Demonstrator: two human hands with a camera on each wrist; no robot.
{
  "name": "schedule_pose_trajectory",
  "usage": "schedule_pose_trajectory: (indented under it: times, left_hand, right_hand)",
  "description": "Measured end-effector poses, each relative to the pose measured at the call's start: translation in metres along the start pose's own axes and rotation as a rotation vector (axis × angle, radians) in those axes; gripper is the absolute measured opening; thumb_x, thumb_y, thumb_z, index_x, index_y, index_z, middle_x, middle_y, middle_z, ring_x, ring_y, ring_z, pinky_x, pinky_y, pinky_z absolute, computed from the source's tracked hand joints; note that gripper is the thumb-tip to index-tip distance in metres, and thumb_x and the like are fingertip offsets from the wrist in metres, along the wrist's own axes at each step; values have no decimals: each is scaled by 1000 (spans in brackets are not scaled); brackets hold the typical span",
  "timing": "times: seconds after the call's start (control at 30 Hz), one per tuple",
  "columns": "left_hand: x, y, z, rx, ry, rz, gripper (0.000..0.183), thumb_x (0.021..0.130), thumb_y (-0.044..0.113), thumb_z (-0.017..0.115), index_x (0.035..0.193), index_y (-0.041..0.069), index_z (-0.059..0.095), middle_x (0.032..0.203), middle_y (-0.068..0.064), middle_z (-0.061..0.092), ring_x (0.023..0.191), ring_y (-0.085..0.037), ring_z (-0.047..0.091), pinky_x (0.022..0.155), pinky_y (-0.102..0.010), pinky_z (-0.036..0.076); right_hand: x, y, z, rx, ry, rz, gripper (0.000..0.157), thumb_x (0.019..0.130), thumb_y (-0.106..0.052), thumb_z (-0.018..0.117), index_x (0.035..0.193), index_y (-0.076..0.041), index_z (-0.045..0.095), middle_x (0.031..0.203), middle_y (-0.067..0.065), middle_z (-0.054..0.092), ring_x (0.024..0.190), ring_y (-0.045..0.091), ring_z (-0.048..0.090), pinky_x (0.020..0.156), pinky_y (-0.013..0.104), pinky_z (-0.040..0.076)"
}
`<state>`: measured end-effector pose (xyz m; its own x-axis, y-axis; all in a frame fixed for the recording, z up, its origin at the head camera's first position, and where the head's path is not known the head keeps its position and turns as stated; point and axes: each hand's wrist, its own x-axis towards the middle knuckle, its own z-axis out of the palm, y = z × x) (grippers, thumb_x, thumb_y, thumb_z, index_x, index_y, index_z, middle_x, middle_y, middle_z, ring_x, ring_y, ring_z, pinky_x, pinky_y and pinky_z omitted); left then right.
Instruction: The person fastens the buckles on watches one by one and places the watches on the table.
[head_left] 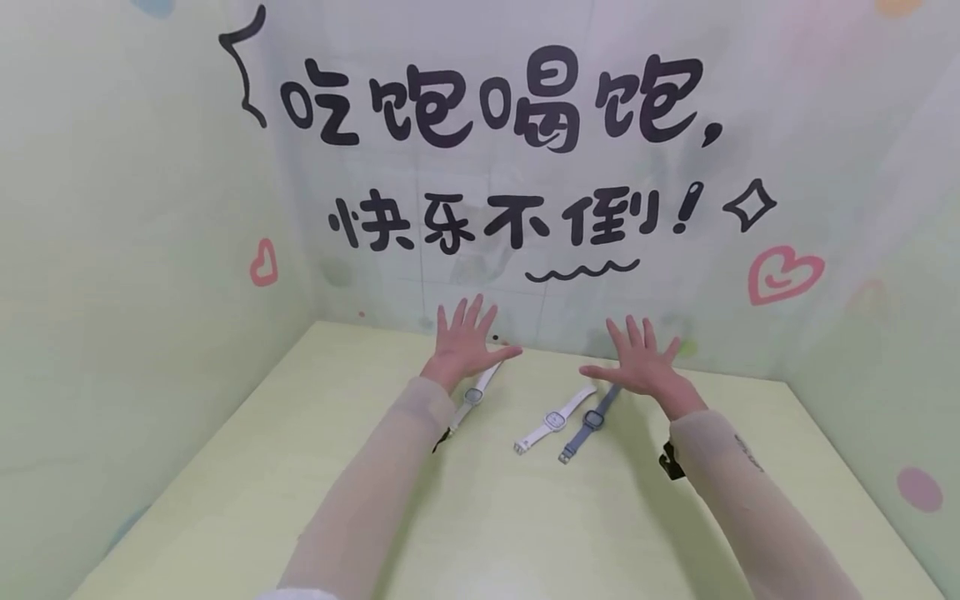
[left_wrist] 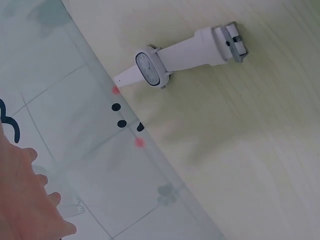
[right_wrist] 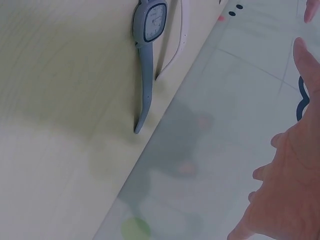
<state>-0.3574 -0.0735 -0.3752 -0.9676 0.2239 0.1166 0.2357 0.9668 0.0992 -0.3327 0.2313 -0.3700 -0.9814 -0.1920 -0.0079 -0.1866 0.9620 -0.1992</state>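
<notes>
My left hand [head_left: 465, 343] is raised with its fingers spread, over the far end of a white wristwatch [head_left: 474, 397] lying at the left. The left wrist view shows that white wristwatch [left_wrist: 148, 68] from dial to buckle, apart from the hand [left_wrist: 25, 195]. My right hand [head_left: 642, 363], also spread, hovers past the strap end of a blue-grey wristwatch [head_left: 593, 419]. Beside that one, to its left, lies a second white wristwatch [head_left: 555, 420]. In the right wrist view the blue-grey wristwatch [right_wrist: 154, 22] is cut off at the top, and the right hand [right_wrist: 287, 185] holds nothing.
All three watches lie flat on a pale wooden table [head_left: 480, 517]. Behind it rises a backdrop [head_left: 525, 312] with black lettering and pink hearts. A dark device [head_left: 672, 461] shows under the right wrist. Printed walls [head_left: 142, 250] flank the table.
</notes>
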Motion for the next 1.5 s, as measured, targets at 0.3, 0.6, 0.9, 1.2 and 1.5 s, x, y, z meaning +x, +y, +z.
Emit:
schedule_pose_trajectory:
  times: [0.3,0.6,0.9,1.2,1.5]
  left_hand:
    - [-2,-1,-1,6,-9,11,97,87,83,38,161,24,16,170,-7,4,156,-35,6,123,-63,-2]
    - [-1,-5,5,11,-15,-2,97,87,82,40,161,24,17,170,-7,4,157,-35,6,124,-62,-1]
    - [2,-8,15,14,-37,-11,96,87,81,38,161,24,14,170,-6,1,157,-34,3,124,-62,-3]
    - [-2,-8,16,-17,-30,-10,95,88,79,42,161,23,18,170,-7,4,157,-35,5,124,-62,-2]
    - [0,-10,22,-30,-48,-16,96,87,79,43,161,23,16,170,-7,4,157,-34,3,124,-61,-4]
  right_hand:
    - [0,3,3,4,-10,9,110,84,-77,52,161,-14,6,166,25,-5,151,51,-10,105,84,-10]
    - [0,5,2,22,-17,3,106,86,-74,52,161,-14,7,166,25,-4,151,51,-10,107,83,-10]
    - [-3,12,5,50,-6,10,107,85,-74,55,160,-12,10,165,27,-1,151,51,-9,106,83,-10]
    - [-7,13,5,48,-22,16,105,87,-69,58,160,-10,12,164,29,4,150,53,-5,106,85,-7]
    - [-9,23,11,53,-20,21,104,87,-66,60,159,-8,12,164,30,7,149,54,-4,105,85,-6]
